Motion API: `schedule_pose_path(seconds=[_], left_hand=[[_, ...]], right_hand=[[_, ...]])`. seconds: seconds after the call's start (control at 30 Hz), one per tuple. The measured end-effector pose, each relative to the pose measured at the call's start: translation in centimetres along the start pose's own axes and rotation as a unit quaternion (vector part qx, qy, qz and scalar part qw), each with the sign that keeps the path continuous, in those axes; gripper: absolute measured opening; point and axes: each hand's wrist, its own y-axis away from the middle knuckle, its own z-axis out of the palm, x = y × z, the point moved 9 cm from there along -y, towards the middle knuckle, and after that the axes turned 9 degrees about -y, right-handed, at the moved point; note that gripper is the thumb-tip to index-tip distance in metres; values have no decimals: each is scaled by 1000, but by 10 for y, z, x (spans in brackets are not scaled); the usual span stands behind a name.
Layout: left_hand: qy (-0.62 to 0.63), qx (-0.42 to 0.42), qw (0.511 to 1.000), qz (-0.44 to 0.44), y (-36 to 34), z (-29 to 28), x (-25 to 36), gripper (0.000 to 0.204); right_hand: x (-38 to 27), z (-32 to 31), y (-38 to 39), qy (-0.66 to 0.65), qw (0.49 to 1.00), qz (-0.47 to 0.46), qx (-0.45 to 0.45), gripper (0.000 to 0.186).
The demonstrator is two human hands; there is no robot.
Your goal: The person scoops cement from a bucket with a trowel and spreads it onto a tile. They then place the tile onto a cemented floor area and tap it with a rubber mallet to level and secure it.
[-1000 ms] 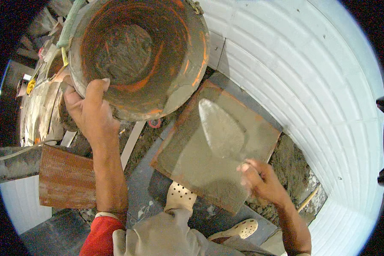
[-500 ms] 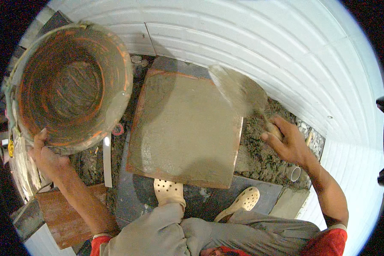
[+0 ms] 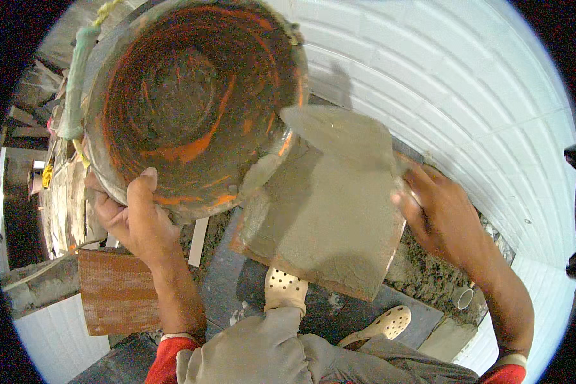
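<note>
My left hand (image 3: 137, 214) grips the lower rim of a mortar-smeared bucket (image 3: 192, 150), thumb inside and fingers outside. The bucket is tilted with its mouth toward me, and orange streaks show through the grey residue. In my right hand (image 3: 438, 205) is the handle of a trowel (image 3: 349, 131). Its grey-coated blade points left, the tip at the bucket's right rim; whether they touch I cannot tell. Below them lies a square tile (image 3: 326, 224), its upturned face spread with wet grey mortar. The bucket hides the tile's far left part.
A white ribbed wall (image 3: 441, 96) curves along the far and right sides. Loose mortar (image 3: 422, 269) and a white pipe end (image 3: 465, 298) lie right of the tile. Dark floor tiles (image 3: 326, 307) are under my feet. A brown tile (image 3: 118, 291) lies at the left.
The bucket has come up and rightward over the tile's far left corner in my left hand. The trowel has moved left across the tile to the bucket's rim. The whole view has shifted somewhat.
</note>
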Motion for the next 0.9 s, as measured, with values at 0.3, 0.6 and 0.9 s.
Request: schedule_pose_path(seconds=[0.3, 0.6, 0.9], left_hand=[[-107, 8, 991, 82, 16, 18, 30, 44], [-88, -55, 990, 92, 26, 31, 16, 33], [-24, -37, 996, 71, 27, 41, 20, 44]], right_hand=[[-27, 41, -21, -184, 976, -28, -111, 30], [-27, 53, 3, -442, 827, 202, -284, 33], [-3, -24, -24, 116, 989, 87, 25, 22]])
